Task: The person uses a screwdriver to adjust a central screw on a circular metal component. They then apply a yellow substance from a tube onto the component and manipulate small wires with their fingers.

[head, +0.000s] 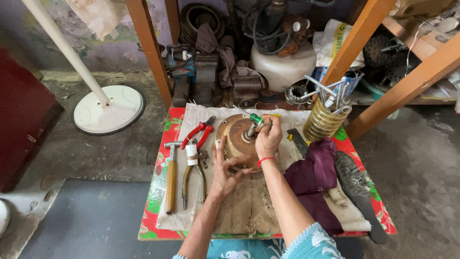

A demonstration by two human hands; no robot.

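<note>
While the left hand steadies the near rim of the rusty round motor housing with spread fingers, the right hand grips a green-handled screwdriver at its centre shaft — all on the cloth-covered worktop. Left lie a hammer, pliers and red cutters; right, a maroon cloth — beyond, a yellow tool holder.
</note>
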